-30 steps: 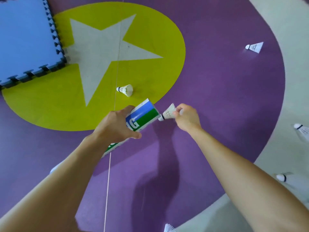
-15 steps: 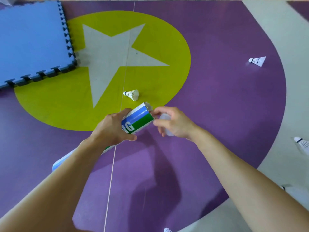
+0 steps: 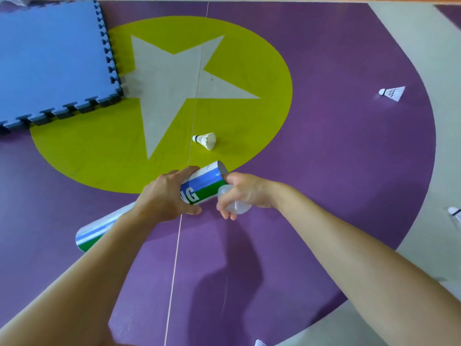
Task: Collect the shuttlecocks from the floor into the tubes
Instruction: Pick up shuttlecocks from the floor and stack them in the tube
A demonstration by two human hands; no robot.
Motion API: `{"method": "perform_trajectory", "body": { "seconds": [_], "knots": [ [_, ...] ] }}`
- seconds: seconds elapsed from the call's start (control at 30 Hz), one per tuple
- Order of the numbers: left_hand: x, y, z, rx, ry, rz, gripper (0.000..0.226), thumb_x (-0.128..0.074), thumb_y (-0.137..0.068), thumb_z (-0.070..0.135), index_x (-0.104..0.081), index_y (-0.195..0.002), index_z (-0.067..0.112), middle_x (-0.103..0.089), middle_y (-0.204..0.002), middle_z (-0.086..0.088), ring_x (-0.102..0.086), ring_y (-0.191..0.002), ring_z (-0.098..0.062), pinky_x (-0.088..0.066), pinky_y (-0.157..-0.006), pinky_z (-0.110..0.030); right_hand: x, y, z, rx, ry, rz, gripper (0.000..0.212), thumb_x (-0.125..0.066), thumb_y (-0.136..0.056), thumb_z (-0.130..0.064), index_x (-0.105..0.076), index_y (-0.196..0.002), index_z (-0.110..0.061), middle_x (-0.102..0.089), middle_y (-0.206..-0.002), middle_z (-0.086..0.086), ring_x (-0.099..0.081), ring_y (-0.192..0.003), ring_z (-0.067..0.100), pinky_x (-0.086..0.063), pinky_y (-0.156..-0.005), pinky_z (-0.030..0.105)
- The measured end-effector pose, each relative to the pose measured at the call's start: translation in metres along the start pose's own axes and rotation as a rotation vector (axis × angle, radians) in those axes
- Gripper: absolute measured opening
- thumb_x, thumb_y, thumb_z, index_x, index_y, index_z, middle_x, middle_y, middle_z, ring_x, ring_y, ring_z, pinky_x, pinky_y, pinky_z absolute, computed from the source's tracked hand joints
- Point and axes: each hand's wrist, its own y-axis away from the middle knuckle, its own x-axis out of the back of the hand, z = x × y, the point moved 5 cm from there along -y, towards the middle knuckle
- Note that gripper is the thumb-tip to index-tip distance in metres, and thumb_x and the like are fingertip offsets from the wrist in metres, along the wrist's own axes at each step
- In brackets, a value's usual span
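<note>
My left hand (image 3: 167, 196) grips a long white, blue and green shuttlecock tube (image 3: 207, 183) around its upper part, tilted with its open mouth pointing up and right. My right hand (image 3: 247, 191) rests against that mouth, its fingers curled around a translucent white cap (image 3: 234, 204). One shuttlecock (image 3: 205, 140) lies on the yellow circle just beyond the tube. Another shuttlecock (image 3: 393, 93) lies on the purple floor at far right. A third shuttlecock (image 3: 455, 214) shows at the right edge, and part of one more shuttlecock (image 3: 259, 343) at the bottom edge.
A blue foam puzzle mat (image 3: 55, 63) covers the upper left floor. A yellow circle (image 3: 262, 58) with a grey star is painted on the purple floor. A thin white line (image 3: 174, 258) runs down the middle. A pale floor band (image 3: 429, 58) curves along the right.
One second ago my right hand held a shuttlecock at the tube's mouth. That shuttlecock is now out of sight, and the hand sits against the mouth with the cap in its fingers.
</note>
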Motion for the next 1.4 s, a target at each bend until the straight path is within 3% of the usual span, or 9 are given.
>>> {"method": "perform_trajectory", "body": {
  "seconds": [0.13,0.27,0.37,0.5,0.6,0.83,1.0,1.23,1.4],
  "knots": [
    [0.013,0.003,-0.032,0.109,0.097,0.168,0.097,-0.097,-0.059,0.06,-0.052,-0.144,0.047,-0.074,-0.113,0.004,-0.069,-0.098,-0.03,-0.061,-0.079,-0.045,0.025,-0.014,-0.006,0.168,-0.249,0.405,0.039,-0.07,-0.086,-0.002,-0.072,-0.123,-0.012,-0.071,-0.076,0.007,-0.06,-0.059,0.022,-0.049,-0.058,0.032],
    [0.021,0.002,-0.056,0.223,0.078,0.326,0.097,-0.101,-0.064,0.051,-0.05,-0.147,0.045,-0.068,-0.115,-0.005,-0.068,-0.101,-0.037,-0.06,-0.081,-0.05,0.051,-0.041,0.006,0.078,-0.106,0.764,0.03,-0.067,-0.088,-0.005,-0.076,-0.113,-0.017,-0.072,-0.095,-0.005,-0.064,-0.065,0.013,-0.056,-0.06,0.031],
    [0.021,-0.005,-0.063,0.264,0.101,0.357,0.097,-0.101,-0.066,0.047,-0.052,-0.149,0.04,-0.063,-0.111,-0.006,-0.066,-0.104,-0.039,-0.057,-0.087,-0.051,0.055,-0.078,0.012,-0.079,0.026,0.751,0.02,-0.073,-0.085,-0.013,-0.077,-0.103,-0.02,-0.072,-0.089,-0.003,-0.067,-0.072,0.018,-0.065,-0.078,0.048],
    [0.02,-0.011,-0.07,0.3,0.138,0.409,0.092,-0.1,-0.067,0.048,-0.053,-0.145,0.039,-0.064,-0.112,-0.007,-0.063,-0.107,-0.04,-0.054,-0.091,-0.052,0.049,-0.11,0.012,-0.237,0.126,0.727,0.019,-0.078,-0.084,-0.027,-0.075,-0.101,-0.019,-0.073,-0.084,0.0,-0.074,-0.078,0.024,-0.066,-0.078,0.046],
    [0.018,-0.024,-0.064,0.315,0.165,0.402,0.095,-0.1,-0.067,0.049,-0.053,-0.149,0.038,-0.064,-0.116,-0.011,-0.063,-0.11,-0.04,-0.052,-0.094,-0.052,0.056,-0.138,0.027,-0.236,0.216,0.714,0.031,-0.076,-0.086,-0.029,-0.075,-0.116,-0.021,-0.075,-0.108,0.0,-0.074,-0.09,0.025,-0.064,-0.087,0.044],
    [0.012,-0.014,-0.086,0.313,0.169,0.411,0.093,-0.101,-0.067,0.044,-0.054,-0.147,0.037,-0.061,-0.109,-0.008,-0.062,-0.105,-0.041,-0.054,-0.092,-0.055,0.09,-0.234,0.054,-0.097,0.225,0.697,0.067,-0.07,-0.072,-0.027,-0.066,-0.138,-0.023,-0.068,-0.101,0.004,-0.062,-0.084,0.019,-0.053,-0.073,0.037],
    [0.017,0.004,-0.113,0.381,0.094,0.438,0.086,-0.098,-0.068,0.044,-0.055,-0.143,0.042,-0.059,-0.106,-0.004,-0.061,-0.102,-0.039,-0.053,-0.091,-0.054,0.117,-0.295,0.063,-0.131,0.229,0.707,0.05,-0.072,-0.084,-0.017,-0.069,-0.134,-0.018,-0.063,-0.099,0.004,-0.058,-0.087,0.022,-0.05,-0.07,0.034],
    [0.003,-0.012,-0.096,0.343,0.097,0.381,0.092,-0.098,-0.065,0.044,-0.054,-0.145,0.043,-0.059,-0.103,-0.001,-0.064,-0.103,-0.04,-0.054,-0.088,-0.051,0.113,-0.186,0.021,0.092,0.305,0.917,0.022,-0.074,-0.09,-0.015,-0.079,-0.112,-0.017,-0.078,-0.11,0.001,-0.07,-0.101,0.022,-0.054,-0.09,0.037],
    [-0.01,-0.043,-0.031,0.218,0.181,0.317,0.099,-0.098,-0.067,0.042,-0.051,-0.155,0.037,-0.064,-0.113,-0.007,-0.066,-0.108,-0.039,-0.056,-0.092,-0.053,0.115,-0.069,-0.011,0.298,0.407,1.098,0.017,-0.076,-0.091,-0.017,-0.069,-0.106,-0.015,-0.074,-0.1,-0.006,-0.067,-0.092,0.017,-0.051,-0.079,0.035]
  ]
}}
